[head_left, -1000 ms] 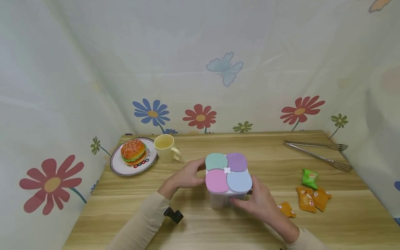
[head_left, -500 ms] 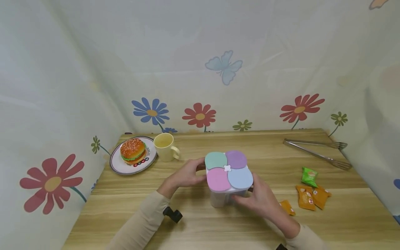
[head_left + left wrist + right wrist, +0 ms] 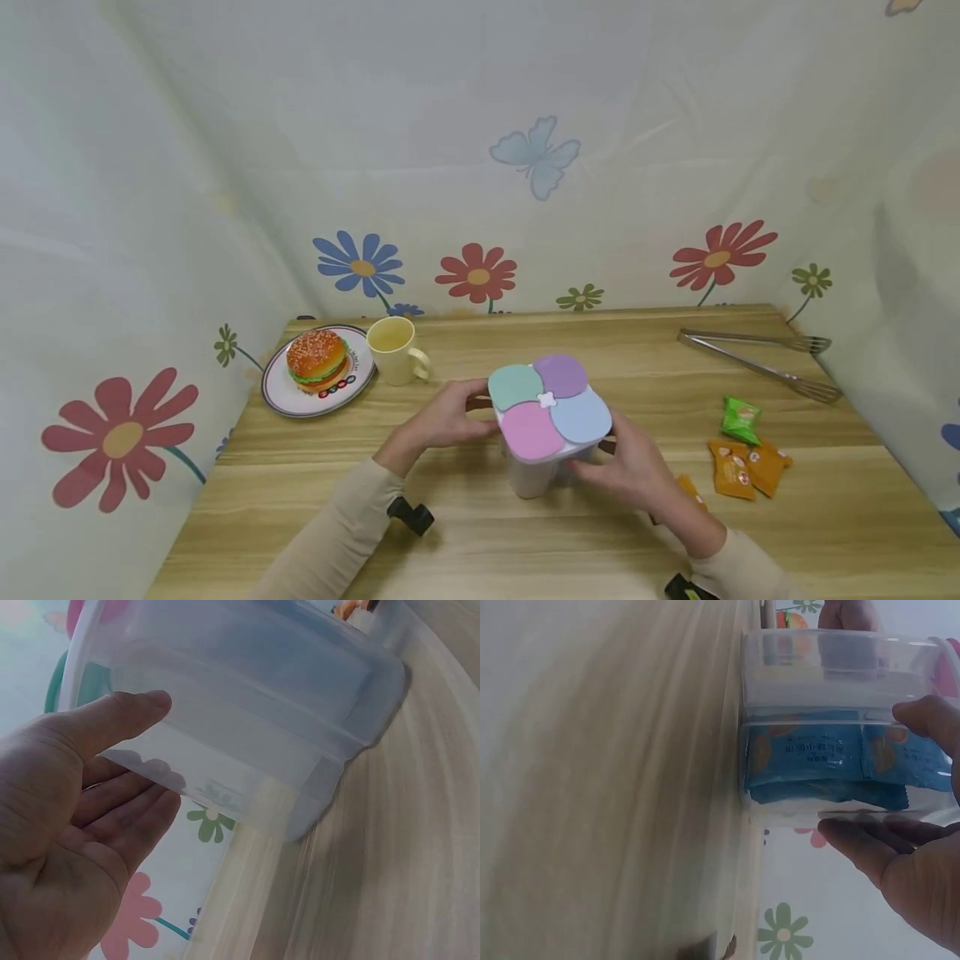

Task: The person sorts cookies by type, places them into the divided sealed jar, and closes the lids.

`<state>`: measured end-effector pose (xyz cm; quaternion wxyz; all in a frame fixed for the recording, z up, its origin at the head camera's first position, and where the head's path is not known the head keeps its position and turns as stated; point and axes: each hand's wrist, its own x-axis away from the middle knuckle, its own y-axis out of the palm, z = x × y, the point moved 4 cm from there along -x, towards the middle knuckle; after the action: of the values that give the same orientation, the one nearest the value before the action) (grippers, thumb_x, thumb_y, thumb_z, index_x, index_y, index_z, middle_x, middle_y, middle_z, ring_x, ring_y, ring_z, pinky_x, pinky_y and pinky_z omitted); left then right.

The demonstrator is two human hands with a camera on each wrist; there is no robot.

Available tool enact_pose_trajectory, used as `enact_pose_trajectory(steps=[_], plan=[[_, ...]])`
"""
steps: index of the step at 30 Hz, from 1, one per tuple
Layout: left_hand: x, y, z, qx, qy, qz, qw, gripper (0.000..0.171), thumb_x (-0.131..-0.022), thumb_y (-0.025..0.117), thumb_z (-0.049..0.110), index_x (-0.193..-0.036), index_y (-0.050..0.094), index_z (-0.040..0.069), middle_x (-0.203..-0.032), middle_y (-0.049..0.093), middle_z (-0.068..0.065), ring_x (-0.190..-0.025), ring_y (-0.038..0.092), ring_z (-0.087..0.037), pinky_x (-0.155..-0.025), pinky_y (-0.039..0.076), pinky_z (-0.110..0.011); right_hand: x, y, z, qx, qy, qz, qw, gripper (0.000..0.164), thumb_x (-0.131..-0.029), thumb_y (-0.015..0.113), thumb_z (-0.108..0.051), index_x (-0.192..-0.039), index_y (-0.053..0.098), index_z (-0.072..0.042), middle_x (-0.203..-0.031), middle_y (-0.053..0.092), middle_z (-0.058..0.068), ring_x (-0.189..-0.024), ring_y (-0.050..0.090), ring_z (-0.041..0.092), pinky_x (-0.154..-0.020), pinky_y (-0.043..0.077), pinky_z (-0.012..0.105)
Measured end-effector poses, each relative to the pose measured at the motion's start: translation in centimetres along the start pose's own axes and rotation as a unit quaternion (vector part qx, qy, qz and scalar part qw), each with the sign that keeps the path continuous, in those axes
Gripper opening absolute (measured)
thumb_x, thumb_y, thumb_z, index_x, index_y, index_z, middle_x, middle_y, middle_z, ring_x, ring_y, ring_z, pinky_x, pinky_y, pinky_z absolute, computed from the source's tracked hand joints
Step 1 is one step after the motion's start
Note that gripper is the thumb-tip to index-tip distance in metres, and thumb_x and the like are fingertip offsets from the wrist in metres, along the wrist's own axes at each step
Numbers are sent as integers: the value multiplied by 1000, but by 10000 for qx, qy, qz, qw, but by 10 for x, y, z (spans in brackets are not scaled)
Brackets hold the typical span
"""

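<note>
Box (image 3: 225,712): smooth, translucent plastic; lid (image 3: 555,414): matt plastic. Tongs (image 3: 742,359): metal, shiny from where I stand. Packets (image 3: 741,420): glossy film. Desk (image 3: 615,342): smooth, wood-grained. Sleeves (image 3: 337,521): matt cloth.

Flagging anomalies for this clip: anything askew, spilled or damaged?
Nothing visibly spilled or damaged. Mildly odd: the lidded container stands skewed to the table edges, and one orange packet lies apart from the other two, partly hidden behind the right wrist.
</note>
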<state>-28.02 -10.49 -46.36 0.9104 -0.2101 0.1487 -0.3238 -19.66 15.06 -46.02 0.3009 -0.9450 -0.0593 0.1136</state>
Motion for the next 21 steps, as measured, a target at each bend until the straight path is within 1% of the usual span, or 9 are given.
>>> enact_pose_trajectory(steps=[5, 8, 11, 15, 21], plan=[[0, 5, 0, 142, 3, 27, 9999, 55, -81, 77, 10, -133, 57, 8, -134, 59, -6, -124, 57, -21, -103, 47, -29, -4, -5, 4, 33, 42, -251, 9997, 80, -69, 87, -21, -136, 47, -3, -128, 60, 18, -115, 60, 35, -86, 58, 37], [-1, 5, 1, 76, 48, -4, 10000, 55, -82, 77, 12, -133, 56, 9, -135, 59, -5, -124, 57, -21, -102, 48, -30, -6, -6, 4, 21, -38, -306, 9995, 78, -70, 86, -19, -135, 48, -2, -127, 60, 18, -114, 61, 35, -86, 57, 37], [-1, 1, 3, -57, -21, -72, 10000, 57, -82, 78, 15, -134, 56, 11, -135, 59, -3, -124, 57, -20, -102, 48, -30, -9, -7, 3, 0, -224, -323, 9992, 74, -70, 85, -17, -133, 49, 0, -125, 62, 18, -113, 62, 35, -85, 58, 37], [-1, -1, 2, -124, -146, -130, 9997, 56, -80, 79, 16, -132, 57, 14, -133, 60, -1, -124, 57, -17, -102, 48, -28, -14, -9, 4, -98, -327, -484, 9982, 74, -72, 84, -17, -134, 48, 1, -128, 60, 20, -115, 61, 36, -88, 56, 39], [-2, 4, 0, 235, -189, -222, 9993, 54, -79, 81, 14, -128, 60, 11, -129, 62, -4, -123, 58, -21, -103, 47, -37, -18, -12, 9, -127, -251, -781, 9966, 74, -74, 82, -17, -136, 46, 2, -129, 59, 22, -114, 61, 36, -92, 55, 40]])
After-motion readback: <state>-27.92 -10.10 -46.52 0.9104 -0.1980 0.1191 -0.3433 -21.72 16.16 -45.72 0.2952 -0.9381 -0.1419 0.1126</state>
